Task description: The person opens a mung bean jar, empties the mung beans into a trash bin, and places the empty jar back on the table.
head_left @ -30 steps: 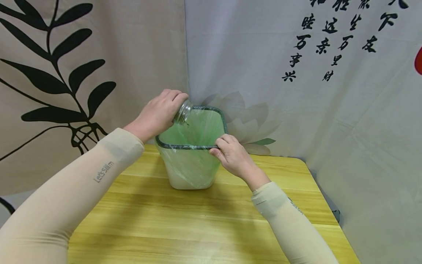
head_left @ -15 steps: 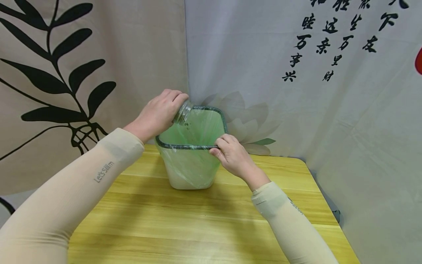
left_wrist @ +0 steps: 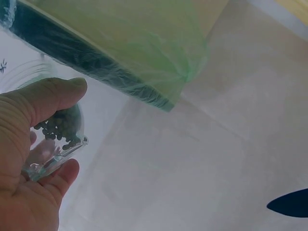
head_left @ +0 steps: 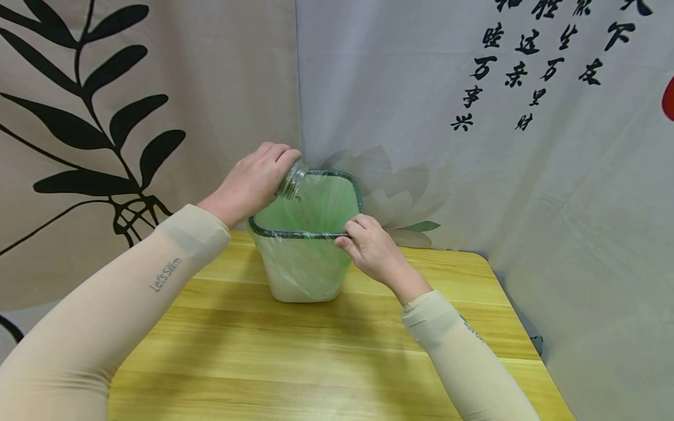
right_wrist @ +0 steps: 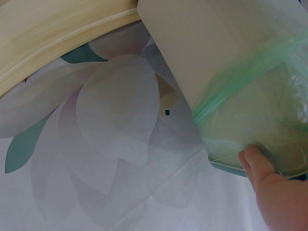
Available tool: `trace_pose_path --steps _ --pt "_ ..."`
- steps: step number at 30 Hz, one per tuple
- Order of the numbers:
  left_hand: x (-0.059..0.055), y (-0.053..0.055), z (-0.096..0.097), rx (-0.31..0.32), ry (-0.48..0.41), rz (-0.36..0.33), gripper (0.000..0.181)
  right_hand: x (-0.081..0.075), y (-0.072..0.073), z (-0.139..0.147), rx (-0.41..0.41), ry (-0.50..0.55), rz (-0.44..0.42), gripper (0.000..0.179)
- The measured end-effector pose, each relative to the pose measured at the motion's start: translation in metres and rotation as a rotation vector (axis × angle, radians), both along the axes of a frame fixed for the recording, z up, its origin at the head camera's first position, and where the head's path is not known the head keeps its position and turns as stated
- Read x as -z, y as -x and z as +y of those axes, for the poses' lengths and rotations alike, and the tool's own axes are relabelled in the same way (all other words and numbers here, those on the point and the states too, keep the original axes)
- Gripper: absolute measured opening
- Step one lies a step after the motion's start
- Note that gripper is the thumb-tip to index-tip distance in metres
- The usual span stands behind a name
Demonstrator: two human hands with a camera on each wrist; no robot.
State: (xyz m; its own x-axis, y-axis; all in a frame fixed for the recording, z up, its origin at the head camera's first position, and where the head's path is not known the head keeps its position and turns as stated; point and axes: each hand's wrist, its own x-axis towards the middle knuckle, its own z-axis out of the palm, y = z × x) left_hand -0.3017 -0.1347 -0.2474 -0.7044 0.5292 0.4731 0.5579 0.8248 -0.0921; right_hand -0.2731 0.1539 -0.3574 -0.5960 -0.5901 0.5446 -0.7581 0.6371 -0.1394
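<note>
My left hand (head_left: 256, 180) grips a clear glass jar (head_left: 292, 180), tipped mouth-down over a trash bin (head_left: 308, 269). Small dark grains (left_wrist: 58, 127) show through the glass in the left wrist view, and a few fall below the jar's mouth in the head view. The bin is pale, with a dark rim (head_left: 295, 235) and a thin green plastic bag (head_left: 329, 202) lining it and folded over the outside. At the bin's near right corner my right hand (head_left: 371, 248) pinches the rim, fingers over the top and thumb on the outside.
The bin stands near the back of a yellow wood-grain table (head_left: 295, 362) with a rounded far corner. Close behind it hang pale cloth drapes (head_left: 379, 88) printed with dark leaves, a lotus and black characters.
Grains keep falling from the tilted jar, their positions below its mouth differing between frames. Both hands, the jar and the bin stay in place.
</note>
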Motion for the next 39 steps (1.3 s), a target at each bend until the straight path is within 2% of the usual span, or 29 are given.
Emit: trace_pose_path --steps 9,39 --pt "0.0019 0.0031 -0.0004 0.006 -0.006 0.001 0.067 0.001 0.0012 0.0005 0.003 0.002 -0.006 0.056" --pt "0.0025 0.0022 -0.0018 0.04 0.002 0.042 0.056 0.001 0.0011 -0.0003 0.014 0.0 -0.016 0.059"
